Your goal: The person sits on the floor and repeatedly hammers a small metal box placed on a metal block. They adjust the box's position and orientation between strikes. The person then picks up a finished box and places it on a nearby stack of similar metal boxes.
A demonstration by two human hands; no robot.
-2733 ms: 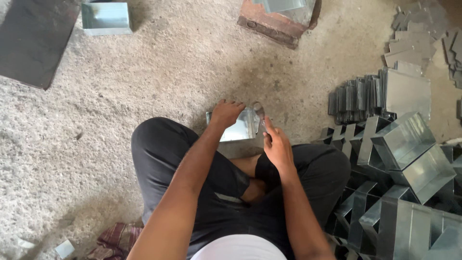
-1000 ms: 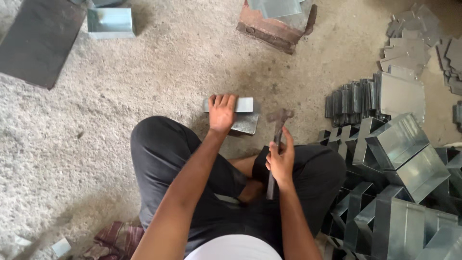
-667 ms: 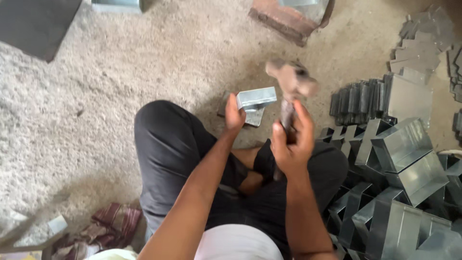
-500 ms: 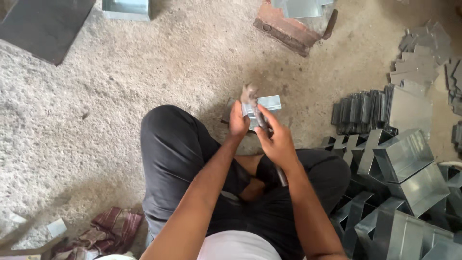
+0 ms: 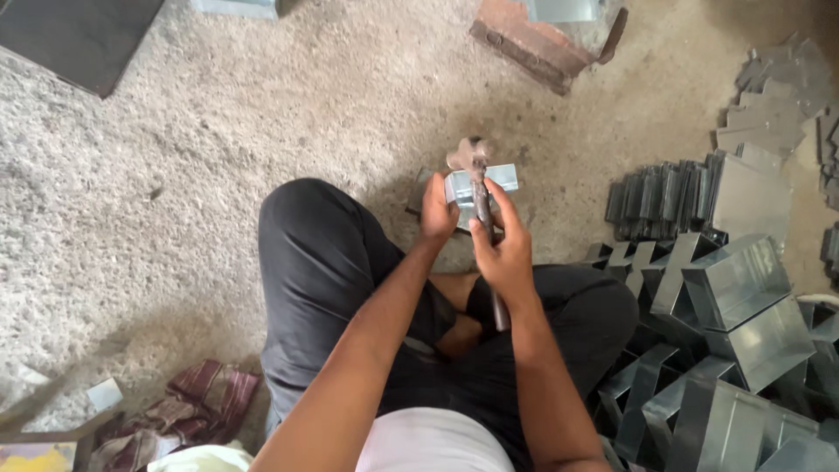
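I sit cross-legged on a rough concrete floor. My left hand [image 5: 438, 210] grips a small folded sheet-metal piece [image 5: 504, 177] that rests on the floor in front of my legs. My right hand [image 5: 504, 251] is closed around the handle of a hammer [image 5: 473, 161]. The hammer's rusty head is raised just above the metal piece's left part. The handle's end sticks out below my right hand, over my lap.
Folded sheet-metal boxes [image 5: 738, 284] are piled at my right. Behind them are a row of metal strips [image 5: 660, 192] and flat cut pieces [image 5: 769, 96]. A brick [image 5: 533, 44] lies ahead, a dark sheet [image 5: 79, 35] at far left, a rag [image 5: 197, 411] by my left knee.
The hammer swung up high, came down onto the metal piece, and now sits raised just above it again. My left hand stays on the piece throughout.
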